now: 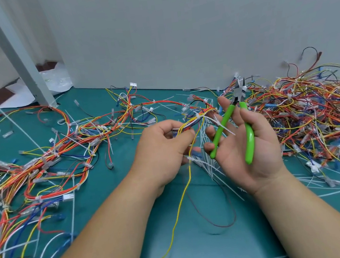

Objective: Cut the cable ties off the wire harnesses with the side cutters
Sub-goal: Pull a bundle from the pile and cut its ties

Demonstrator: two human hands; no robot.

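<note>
Grip: the left hand (163, 151) pinches a wire harness (188, 126) over the middle of the desk (199, 223). The right hand (247, 155) holds the side cutters (249, 137) loosely, palm up, handles spread, jaws apart. Between cuts, I judge; next the jaws must turn onto the white cable tie (197, 115) just beyond the left hand.

I count one pair of side cutters (249, 133) with two green handles, and I place everything else from it. There are two hands: the right hand (235, 163) holds the cutters, and the left hand (163, 149), just to their left, grips one wire harness (188, 125). Harnesses lie in two masses, a loose spread (38, 160) far left and a dense heap (314, 108) to the right, and I cannot count either. One yellow wire (182, 194) and one dark wire (231, 214) trail below. The loose cable ties (211, 166) beneath are too many for me to count. One grey post (16, 54) stands far up-left.
</note>
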